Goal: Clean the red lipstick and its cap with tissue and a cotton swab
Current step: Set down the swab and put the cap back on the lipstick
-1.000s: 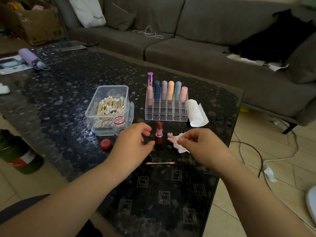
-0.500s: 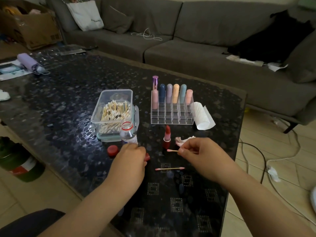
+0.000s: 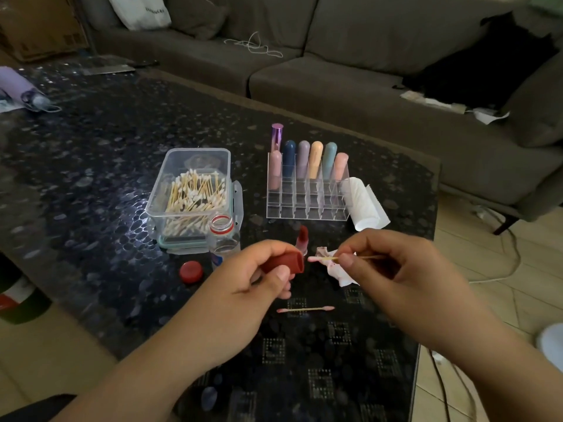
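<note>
My left hand (image 3: 259, 275) grips the red lipstick cap (image 3: 285, 262), its open end turned to the right. My right hand (image 3: 393, 269) pinches a cotton swab (image 3: 323, 258) whose pink-stained tip points at the cap's mouth, a short gap away. The open red lipstick (image 3: 302, 239) stands upright on the table just behind the cap. A crumpled, stained tissue (image 3: 338, 269) lies under the swab, partly hidden by my right hand. A second used swab (image 3: 304, 309) lies on the table in front of both hands.
A clear box of cotton swabs (image 3: 192, 193) stands at the left, with a small open bottle (image 3: 224, 239) and its red lid (image 3: 191, 271) beside it. Behind are a clear organizer (image 3: 307, 196) with several pastel lipsticks and a tissue roll (image 3: 364, 205). The table edge runs along the right.
My left hand has picked the red cap up off the table and raised it. My right hand has brought the swab close to the cap's open end.
</note>
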Tool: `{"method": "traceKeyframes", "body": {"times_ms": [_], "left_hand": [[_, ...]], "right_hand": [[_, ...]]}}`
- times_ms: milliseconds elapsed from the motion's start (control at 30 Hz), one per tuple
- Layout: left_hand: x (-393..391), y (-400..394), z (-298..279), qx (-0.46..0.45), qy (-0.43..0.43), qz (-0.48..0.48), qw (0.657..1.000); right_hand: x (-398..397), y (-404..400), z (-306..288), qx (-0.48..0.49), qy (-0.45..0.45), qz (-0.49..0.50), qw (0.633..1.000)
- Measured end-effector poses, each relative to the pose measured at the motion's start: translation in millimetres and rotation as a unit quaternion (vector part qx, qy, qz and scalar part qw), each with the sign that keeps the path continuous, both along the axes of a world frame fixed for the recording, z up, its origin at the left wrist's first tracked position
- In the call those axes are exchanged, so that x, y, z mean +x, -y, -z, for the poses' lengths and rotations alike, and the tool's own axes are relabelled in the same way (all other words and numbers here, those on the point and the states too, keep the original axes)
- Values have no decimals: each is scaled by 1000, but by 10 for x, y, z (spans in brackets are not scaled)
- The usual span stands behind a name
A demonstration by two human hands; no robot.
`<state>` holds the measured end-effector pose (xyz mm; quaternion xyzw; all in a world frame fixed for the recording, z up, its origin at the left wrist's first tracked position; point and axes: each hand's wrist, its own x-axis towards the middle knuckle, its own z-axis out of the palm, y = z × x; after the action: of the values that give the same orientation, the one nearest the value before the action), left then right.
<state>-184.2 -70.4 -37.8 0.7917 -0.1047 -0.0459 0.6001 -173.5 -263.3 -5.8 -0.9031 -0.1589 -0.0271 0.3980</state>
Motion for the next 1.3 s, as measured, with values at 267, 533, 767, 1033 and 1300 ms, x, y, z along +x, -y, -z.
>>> {"method": "traceKeyframes", "body": {"times_ms": [267,533,767,1033,1300], "left_hand": [[-52,-32,-24,3,0,25,1000],[-42,-49,11,-14,-1,27,1000],[-42,-31,13,-13,5,48,999],[-56,-9,20,-7,3,53,999],[-59,11,59,-16,-3,52,999]], "right_hand": [[-8,-56,12,-24,84,-26,996],[-54,-65,7,-54,114,-78,989],[-47,-59,6,-62,107,-33,992],[-49,-43,-10,-74,118,-44,989],[-76,-47,-24,-71,108,-71,989]]}}
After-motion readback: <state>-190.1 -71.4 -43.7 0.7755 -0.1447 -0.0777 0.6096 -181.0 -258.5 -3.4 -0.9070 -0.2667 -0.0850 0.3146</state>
